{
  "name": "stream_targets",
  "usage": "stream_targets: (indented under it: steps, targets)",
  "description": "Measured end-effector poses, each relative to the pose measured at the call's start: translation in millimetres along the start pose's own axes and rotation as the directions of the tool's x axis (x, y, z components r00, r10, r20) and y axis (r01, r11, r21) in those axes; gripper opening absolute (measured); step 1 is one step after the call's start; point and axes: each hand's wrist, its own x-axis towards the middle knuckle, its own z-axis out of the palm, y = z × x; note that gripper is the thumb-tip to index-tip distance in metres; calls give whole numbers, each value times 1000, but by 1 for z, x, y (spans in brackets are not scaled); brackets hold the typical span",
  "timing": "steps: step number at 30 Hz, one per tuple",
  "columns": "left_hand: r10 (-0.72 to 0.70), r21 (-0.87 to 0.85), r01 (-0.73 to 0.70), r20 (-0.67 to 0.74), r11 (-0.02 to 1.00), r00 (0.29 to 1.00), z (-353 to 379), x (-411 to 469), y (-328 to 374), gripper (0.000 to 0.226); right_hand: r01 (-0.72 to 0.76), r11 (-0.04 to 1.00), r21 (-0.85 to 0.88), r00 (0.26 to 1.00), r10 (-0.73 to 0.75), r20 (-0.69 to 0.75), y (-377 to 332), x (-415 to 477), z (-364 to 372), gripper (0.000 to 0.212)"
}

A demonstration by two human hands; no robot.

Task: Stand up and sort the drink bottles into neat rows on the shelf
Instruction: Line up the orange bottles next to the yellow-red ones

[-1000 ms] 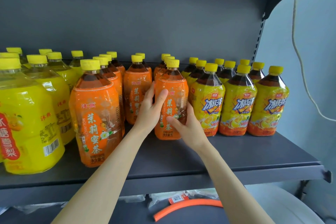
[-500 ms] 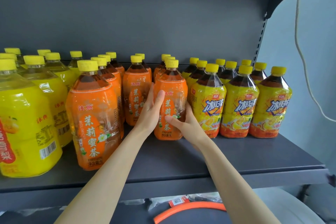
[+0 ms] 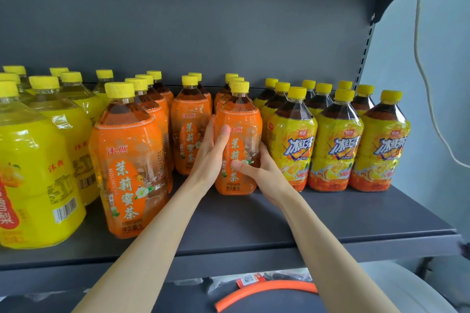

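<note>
Mostly sorted already, the drink bottles stand upright on a dark grey metal shelf (image 3: 279, 226), grouped by kind. Large yellow juice bottles (image 3: 33, 173) fill the left, and yellow-labelled iced tea bottles (image 3: 335, 140) form three tidy rows on the right. Orange tea fills the middle.

Both hands clasp one orange tea bottle (image 3: 244, 132) at the front of its row, its base on the shelf. The left hand (image 3: 209, 160) lies against its left side with the thumb across the label. The right hand (image 3: 264, 173) wraps its lower right side, beside the iced tea.

What seems left is evening the orange rows. The front orange bottle (image 3: 127, 160) in the leftmost orange row stands much nearer the shelf edge than the others, and the middle row looks shorter.

Behind is a grey back panel (image 3: 203, 20). To the right is a pale blue wall (image 3: 445, 109) with a hanging cord (image 3: 417, 58). Below the shelf lies an orange hose (image 3: 267, 292).
</note>
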Motion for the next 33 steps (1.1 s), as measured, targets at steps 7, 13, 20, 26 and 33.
stream_targets:
  steps: [7,13,20,26,33]
  targets:
    - [16,-2,-16,-37,1000,999,2,0,0,76,-2,1000,-26,1000,2,10,-4,-2,0,67]
    - [10,10,-9,-65,1000,998,3,2,0,71,33,999,-40,999,-34,-36,-9,-6,4,78]
    - [45,37,-42,-100,998,994,3,3,-2,56,66,994,-84,993,-73,-91,-10,-12,8,78]
    - [33,90,-22,-118,996,992,2,-1,2,57,77,960,-268,964,-140,-225,-15,-24,17,81]
    - [146,293,-82,-206,953,968,-6,-38,18,35,149,892,-426,886,-313,-344,-33,-48,24,66]
